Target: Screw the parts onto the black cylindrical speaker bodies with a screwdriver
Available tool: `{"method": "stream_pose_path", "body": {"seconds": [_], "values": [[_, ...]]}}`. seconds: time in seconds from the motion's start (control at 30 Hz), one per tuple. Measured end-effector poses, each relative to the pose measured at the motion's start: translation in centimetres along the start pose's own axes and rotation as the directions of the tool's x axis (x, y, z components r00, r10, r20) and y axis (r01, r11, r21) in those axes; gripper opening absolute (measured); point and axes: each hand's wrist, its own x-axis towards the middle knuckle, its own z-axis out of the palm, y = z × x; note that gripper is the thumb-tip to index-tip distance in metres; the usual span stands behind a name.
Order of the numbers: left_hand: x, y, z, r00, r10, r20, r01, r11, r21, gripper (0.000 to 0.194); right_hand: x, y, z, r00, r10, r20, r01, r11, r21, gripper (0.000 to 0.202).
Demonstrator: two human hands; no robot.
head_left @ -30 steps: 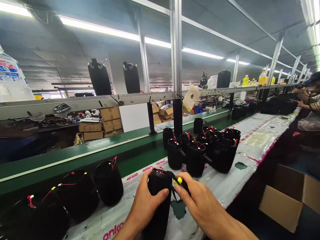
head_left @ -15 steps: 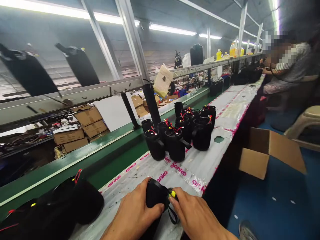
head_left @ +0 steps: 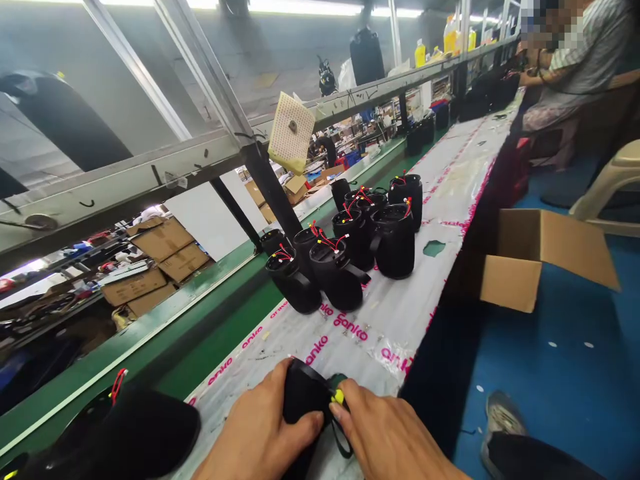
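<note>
Head camera gives me only the bottom strip of the action: both wrists run off the lower edge, and the lower part of the black cylindrical speaker shell [head_left: 303, 407] is covered by my hands, so I cannot see how it sits on the plastic-covered bench [head_left: 395, 320]. My left hand [head_left: 260, 437] is wrapped around the shell's left side, fingers curled and thumb laid across its front, a firm grasp. My right hand [head_left: 387, 440] is nearly closed, fingertips pinched at a small yellow connector [head_left: 339, 397] right at the shell's upper right edge; whether it grips the connector or just presses it I cannot tell. A thin black strap [head_left: 343, 443] loops down between the hands, partly hidden. The shell is at the near edge of the bench, directly in front of me. Farther along stands a cluster of similar black shells [head_left: 350, 247] with red and yellow wires poking from their tops. Another black shell [head_left: 145, 433] at lower left is cut off and blurred. An open cardboard box [head_left: 545, 257] sits on the blue floor to the right.
</note>
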Motion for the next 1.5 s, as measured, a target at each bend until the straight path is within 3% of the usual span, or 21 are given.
{"method": "stream_pose_path", "body": {"seconds": [0.47, 1.0, 1.13, 1.27, 1.4, 1.5], "values": [[0.0, -0.5, 0.3, 0.999, 0.03, -0.042, -0.032, 0.998, -0.052, 0.057, -0.2, -0.1, 0.2, 1.0, 0.021, -0.02, -0.021, 1.0, 0.017, 0.013], [0.5, 0.3, 1.0, 0.996, -0.083, 0.037, 0.077, 0.987, 0.141, 0.084, 0.1, 0.3, -0.3, 0.993, -0.019, 0.115, 0.026, 0.998, -0.061, 0.013], [0.0, -0.6, 0.9, 0.999, -0.02, 0.027, 0.02, 1.0, 0.005, 0.07, -0.2, 0.8, 0.2, 0.998, -0.016, 0.055, 0.009, 0.993, 0.119, 0.018], [-0.2, -1.5, 0.7, 0.999, 0.025, 0.03, -0.022, 0.995, -0.097, 0.068, -1.3, 1.5, -0.1, 0.989, 0.145, -0.004, -0.126, 0.873, 0.47, 0.028], [-0.2, -2.9, -0.1, 0.998, 0.027, 0.057, -0.014, 0.974, -0.226, 0.085, -1.7, 1.8, -0.4, 0.985, 0.163, 0.059, -0.167, 0.811, 0.561, 0.032], [-0.6, -3.4, -0.7, 0.993, 0.057, 0.105, -0.027, 0.962, -0.271, 0.077, -1.4, 1.8, -0.4, 0.956, 0.257, 0.142, -0.285, 0.705, 0.65, 0.037]]}}
